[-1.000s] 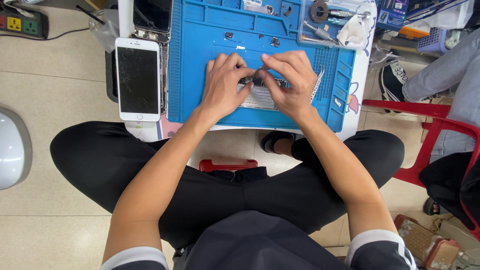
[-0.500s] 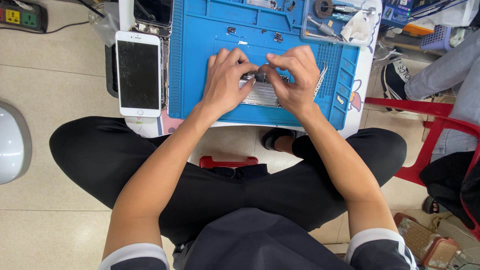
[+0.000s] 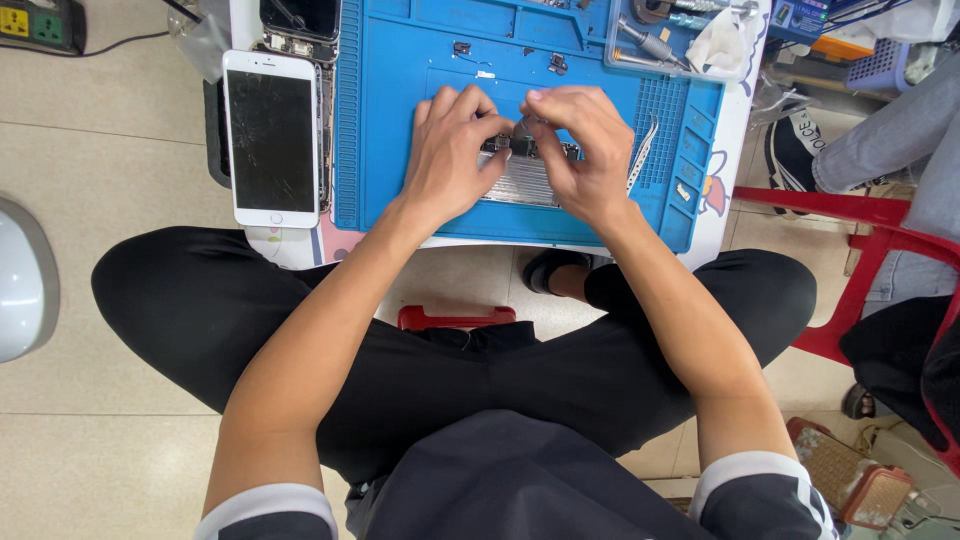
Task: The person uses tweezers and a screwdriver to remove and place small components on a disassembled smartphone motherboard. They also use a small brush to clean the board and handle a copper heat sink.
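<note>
1. Blue silicone mat (image 3: 400, 120) covering most of the bench (image 3: 735, 120), white phone (image 3: 272, 138) parked at its left edge.
2. Left hand (image 3: 450, 150) and right hand (image 3: 585, 150) close together, fingertips pinched on a small dark part (image 3: 510, 146) over the ribbed metal piece (image 3: 520, 182) mid-mat.
3. Loose screws (image 3: 557, 64) nearby: easy to flick away with one slip, probably.

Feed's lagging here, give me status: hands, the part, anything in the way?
Both hands on the part: left hand, right hand, pinching a small dark component over a silver plate on the blue mat. Tweezers lie just beside the right hand.
</note>
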